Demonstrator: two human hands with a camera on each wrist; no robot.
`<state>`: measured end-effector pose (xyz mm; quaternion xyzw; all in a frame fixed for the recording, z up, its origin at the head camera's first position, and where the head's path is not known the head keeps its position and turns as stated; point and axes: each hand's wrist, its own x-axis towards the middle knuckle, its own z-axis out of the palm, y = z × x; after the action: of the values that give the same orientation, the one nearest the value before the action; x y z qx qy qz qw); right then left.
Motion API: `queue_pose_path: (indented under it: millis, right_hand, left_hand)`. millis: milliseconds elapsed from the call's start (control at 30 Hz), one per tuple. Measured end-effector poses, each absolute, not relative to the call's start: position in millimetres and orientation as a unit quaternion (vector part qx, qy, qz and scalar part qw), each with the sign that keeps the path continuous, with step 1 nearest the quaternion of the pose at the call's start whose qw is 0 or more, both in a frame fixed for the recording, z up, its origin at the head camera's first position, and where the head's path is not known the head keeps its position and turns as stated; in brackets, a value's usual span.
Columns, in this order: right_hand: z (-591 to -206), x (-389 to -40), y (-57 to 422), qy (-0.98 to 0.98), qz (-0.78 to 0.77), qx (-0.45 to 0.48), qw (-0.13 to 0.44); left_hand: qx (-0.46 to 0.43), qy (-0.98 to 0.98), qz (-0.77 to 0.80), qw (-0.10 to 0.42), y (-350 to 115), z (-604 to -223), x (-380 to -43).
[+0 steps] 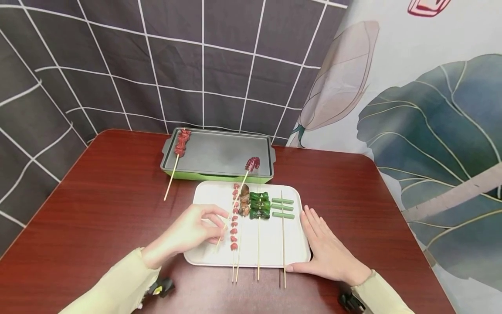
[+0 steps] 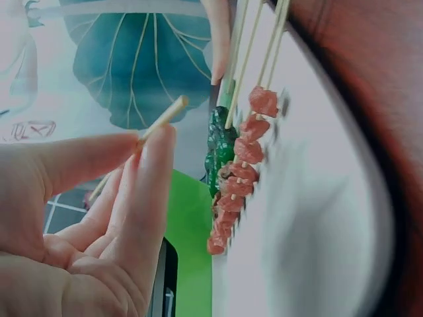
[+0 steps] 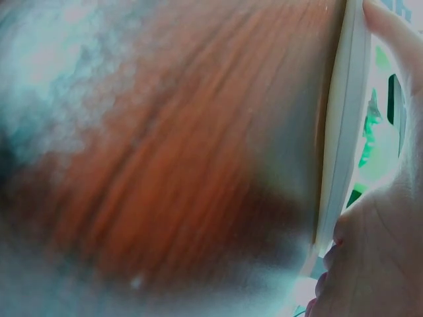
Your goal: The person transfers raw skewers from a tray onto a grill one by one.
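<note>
My left hand (image 1: 198, 226) pinches the lower stick of an octopus skewer (image 1: 252, 164) between thumb and fingertips, over the left part of a white tray (image 1: 298, 244). Its curled purple-red piece, with pale dots like suckers, is at the far end, over the front edge of a grill pan. In the left wrist view the bare end of the stick (image 2: 173, 111) pokes out above the fingertips. My right hand (image 1: 327, 248) rests against the tray's right front corner, its fingers straight along the side and the thumb at the front edge.
On the tray lie a skewer of small red meat pieces (image 1: 234, 231), a brown one (image 1: 244, 205), a green pepper one (image 1: 259, 205) and one of green stalks (image 1: 283, 208). Behind stands a grey grill pan (image 1: 219, 152) with a green base, a red meat skewer (image 1: 182, 143) across its left end.
</note>
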<state>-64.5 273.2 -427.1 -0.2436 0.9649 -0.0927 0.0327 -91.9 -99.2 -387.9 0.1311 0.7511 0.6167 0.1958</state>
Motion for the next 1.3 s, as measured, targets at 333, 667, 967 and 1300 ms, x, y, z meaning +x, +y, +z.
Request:
queue_pose_path:
  millis: [333, 667, 967, 1300]
  right_hand:
    - [-428, -64, 274, 0.964, -0.098, -0.246, 0.029]
    - [-427, -63, 273, 0.964, -0.098, -0.245, 0.024]
    - [-427, -63, 272, 0.964, -0.098, -0.248, 0.023]
    - [-429, -62, 273, 0.964, -0.101, -0.243, 0.024]
  left_hand:
    - [0.095, 0.717, 0.663, 0.194, -77, -388, -124]
    - [0.066, 0.675, 0.712, 0.182, -52, -376, -159]
    - [0.042, 0.631, 0.748, 0.202, -32, -374, -180]
    - [0.015, 0.608, 0.761, 0.226, -19, -382, -186]
